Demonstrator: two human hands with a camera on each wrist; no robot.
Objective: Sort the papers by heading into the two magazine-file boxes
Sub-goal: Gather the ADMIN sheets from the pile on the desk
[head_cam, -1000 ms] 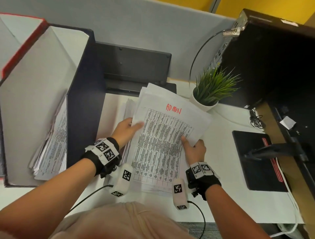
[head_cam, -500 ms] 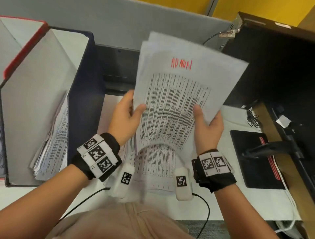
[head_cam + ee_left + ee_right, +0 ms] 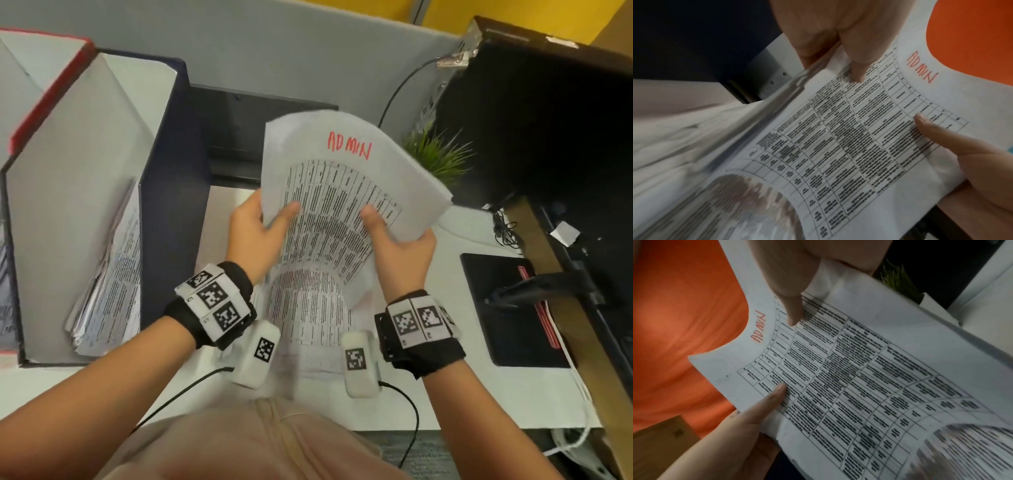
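Note:
Both hands hold a bundle of printed sheets (image 3: 346, 192) headed "ADMIN" in red, raised above the desk and curling. My left hand (image 3: 270, 219) grips its left edge with the thumb on top. My right hand (image 3: 383, 236) grips the right edge the same way. The left wrist view shows the bundle (image 3: 838, 138) under the left thumb (image 3: 857, 65). In the right wrist view the right thumb (image 3: 791, 308) presses on the sheet (image 3: 849, 378). More sheets (image 3: 308, 322) lie on the desk below. At left stands a dark blue file box (image 3: 171, 178) with papers (image 3: 113, 274) inside, and beyond it a red-edged box (image 3: 51, 89).
A potted plant (image 3: 435, 161) stands behind the bundle. A black slab (image 3: 260, 130) leans on the grey partition at the back. A black pad (image 3: 507, 308) and a dark cabinet (image 3: 548, 137) fill the right side, with cables beside them.
Both hands have lifted the ADMIN bundle off the pile on the desk. Since half a second ago its top edge has come lower and curled away.

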